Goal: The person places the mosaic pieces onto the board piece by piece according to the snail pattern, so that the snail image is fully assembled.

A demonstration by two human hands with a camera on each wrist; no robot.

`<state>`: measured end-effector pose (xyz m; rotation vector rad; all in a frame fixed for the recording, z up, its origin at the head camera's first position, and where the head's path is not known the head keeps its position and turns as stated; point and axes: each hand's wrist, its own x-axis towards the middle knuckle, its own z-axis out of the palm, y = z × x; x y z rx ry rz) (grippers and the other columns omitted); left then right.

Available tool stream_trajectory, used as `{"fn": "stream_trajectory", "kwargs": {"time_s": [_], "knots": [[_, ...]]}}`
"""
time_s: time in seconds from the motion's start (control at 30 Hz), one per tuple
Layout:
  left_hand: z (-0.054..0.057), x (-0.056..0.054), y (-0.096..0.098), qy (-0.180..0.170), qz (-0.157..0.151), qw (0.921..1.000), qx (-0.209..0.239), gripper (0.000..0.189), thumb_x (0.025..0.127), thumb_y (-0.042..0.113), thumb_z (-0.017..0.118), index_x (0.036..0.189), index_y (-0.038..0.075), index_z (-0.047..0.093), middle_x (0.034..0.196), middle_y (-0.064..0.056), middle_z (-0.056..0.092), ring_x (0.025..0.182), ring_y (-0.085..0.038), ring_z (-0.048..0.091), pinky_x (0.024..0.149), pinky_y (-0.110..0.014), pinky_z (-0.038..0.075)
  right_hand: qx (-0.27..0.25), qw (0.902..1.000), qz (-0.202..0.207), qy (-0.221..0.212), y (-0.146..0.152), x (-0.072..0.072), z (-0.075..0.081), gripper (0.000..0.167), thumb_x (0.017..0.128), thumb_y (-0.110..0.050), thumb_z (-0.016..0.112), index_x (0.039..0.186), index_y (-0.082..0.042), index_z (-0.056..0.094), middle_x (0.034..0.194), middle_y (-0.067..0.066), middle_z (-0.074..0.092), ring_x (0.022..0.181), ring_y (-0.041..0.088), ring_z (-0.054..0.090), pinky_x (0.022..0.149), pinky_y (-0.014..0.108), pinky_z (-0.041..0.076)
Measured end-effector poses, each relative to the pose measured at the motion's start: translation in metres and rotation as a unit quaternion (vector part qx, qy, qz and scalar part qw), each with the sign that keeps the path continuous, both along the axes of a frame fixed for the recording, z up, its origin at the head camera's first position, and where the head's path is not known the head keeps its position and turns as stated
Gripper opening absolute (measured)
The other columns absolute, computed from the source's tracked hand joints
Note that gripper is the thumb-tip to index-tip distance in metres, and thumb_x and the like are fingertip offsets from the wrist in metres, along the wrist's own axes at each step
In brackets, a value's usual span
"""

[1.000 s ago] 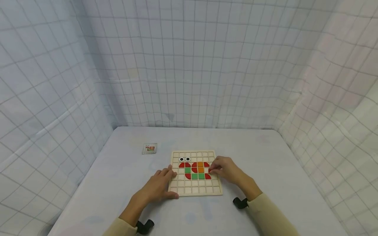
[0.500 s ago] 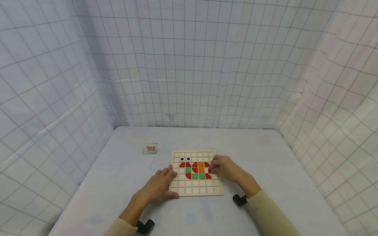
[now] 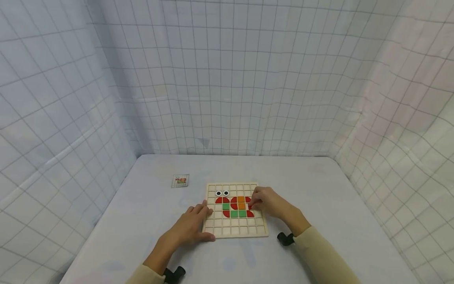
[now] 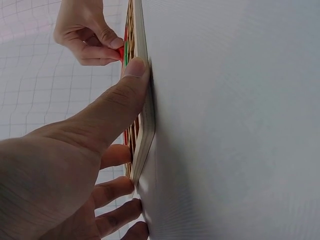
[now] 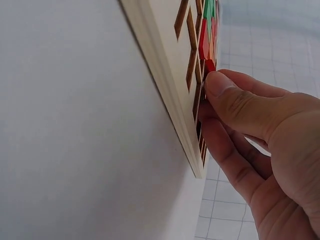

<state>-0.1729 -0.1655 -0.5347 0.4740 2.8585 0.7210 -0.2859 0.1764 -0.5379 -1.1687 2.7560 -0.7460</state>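
A square wooden grid board [image 3: 235, 232] lies on the table, with red, green and orange tiles set in its cells. Two round eye tiles [image 3: 222, 193] sit side by side in an upper row. My left hand [image 3: 189, 224] rests on the board's left side, thumb at the near edge and fingers spread along the rim. At the right side of the pattern my right hand [image 3: 271, 203] pinches a small red tile [image 5: 210, 65] between thumb and fingertips, right at the cell beside the orange tiles [image 3: 241, 202]. Its fingers hide part of that tile.
A small card [image 3: 180, 181] printed with a similar coloured picture lies beyond the board to the left. White grid-patterned cloth [image 3: 227, 79] hangs behind the table [image 3: 312, 177] and along both sides. Black devices [image 3: 285, 239] are strapped at the wrists.
My right hand has shifted slightly left with the red tile, closer in over the cell. The left hand holds its place on the board.
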Motion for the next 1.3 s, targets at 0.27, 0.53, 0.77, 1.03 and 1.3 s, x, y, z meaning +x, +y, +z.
{"fn": "stream_trajectory", "kwargs": {"time_s": [0.27, 0.53, 0.77, 1.03, 1.3], "knots": [[-0.0018, 0.0019, -0.0004, 0.007, -0.007, 0.9999, -0.004, 0.091, 0.088, 0.052, 0.101, 0.158, 0.008, 0.062, 0.184, -0.03, 0.042, 0.146, -0.05, 0.06, 0.124, -0.068, 0.053, 0.001, 0.9997, 0.016, 0.021, -0.0016, 0.0005, 0.0, 0.009, 0.1, -0.003, 0.09, 0.104, -0.011, 0.091, 0.104, 0.0, 0.079, 0.096, 0.01, 0.074, 0.086, 0.025, 0.066], [-0.0002, 0.0029, 0.0007, 0.013, -0.006, 0.9999, -0.004, 0.09, 0.087, 0.051, 0.102, 0.156, 0.007, 0.063, 0.183, -0.031, 0.044, 0.146, -0.051, 0.06, 0.123, -0.069, 0.053, -0.005, 0.9998, 0.007, 0.016, -0.005, 0.0024, 0.0031, 0.009, 0.1, -0.002, 0.09, 0.102, -0.01, 0.091, 0.103, 0.0, 0.079, 0.094, 0.008, 0.073, 0.084, 0.023, 0.065], [-0.0004, 0.0036, 0.001, 0.02, -0.008, 0.9998, -0.002, 0.088, 0.087, 0.05, 0.102, 0.152, 0.007, 0.063, 0.182, -0.031, 0.045, 0.144, -0.051, 0.061, 0.122, -0.068, 0.054, -0.008, 0.9998, 0.003, 0.015, -0.0069, 0.0007, 0.0, 0.01, 0.1, -0.001, 0.09, 0.101, -0.011, 0.092, 0.1, -0.002, 0.078, 0.091, 0.006, 0.071, 0.081, 0.022, 0.063], [0.0007, 0.0044, 0.0022, 0.018, -0.004, 0.9998, -0.001, 0.088, 0.086, 0.05, 0.103, 0.152, 0.007, 0.064, 0.182, -0.03, 0.045, 0.143, -0.05, 0.061, 0.123, -0.067, 0.053, -0.008, 0.9999, 0.006, 0.012, -0.0057, 0.0027, 0.0008, 0.01, 0.101, -0.002, 0.089, 0.106, -0.01, 0.091, 0.104, 0.001, 0.084, 0.095, 0.01, 0.075, 0.087, 0.026, 0.066], [0.0019, 0.005, 0.0016, 0.016, -0.004, 0.9999, -0.001, 0.091, 0.087, 0.051, 0.102, 0.155, 0.005, 0.063, 0.182, -0.03, 0.045, 0.147, -0.051, 0.06, 0.125, -0.069, 0.052, -0.027, 0.9993, -0.017, -0.018, 0.0007, 0.0089, 0.0021, 0.015, 0.108, -0.005, 0.081, 0.112, -0.016, 0.09, 0.113, -0.005, 0.086, 0.108, 0.012, 0.077, 0.098, 0.034, 0.067]]}}
